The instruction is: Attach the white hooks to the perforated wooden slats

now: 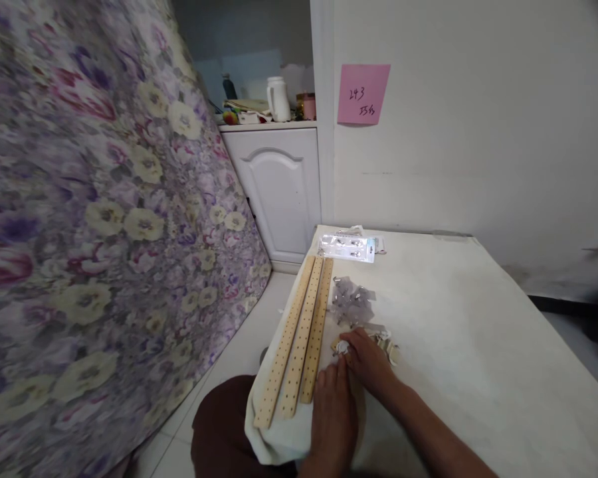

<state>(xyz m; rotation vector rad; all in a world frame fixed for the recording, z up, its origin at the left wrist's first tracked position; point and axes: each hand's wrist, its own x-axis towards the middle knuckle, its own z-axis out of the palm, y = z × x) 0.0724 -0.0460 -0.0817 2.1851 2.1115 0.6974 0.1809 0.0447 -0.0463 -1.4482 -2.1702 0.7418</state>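
Note:
My right hand (366,355) is closed at the table's near left part, its fingertips on a small white piece (342,346) whose kind I cannot make out. A bit of light wood (335,344) shows beside that piece; the rest of it is hidden by my hands. My left hand (333,401) lies with fingers stretched forward, their tips near the white piece. Left of my hands lie several long wooden strips (306,325) with rows of holes. Beyond my fingers rests a heap of clear plastic packets with small metal parts (351,302).
Beside my right hand are small cream-coloured pieces (389,348), partly covered. Clear packages with metal hooks (349,247) lie at the table's far edge. A floral curtain (129,199) hangs on the left. A white cabinet (284,186) bears a white jug (278,98).

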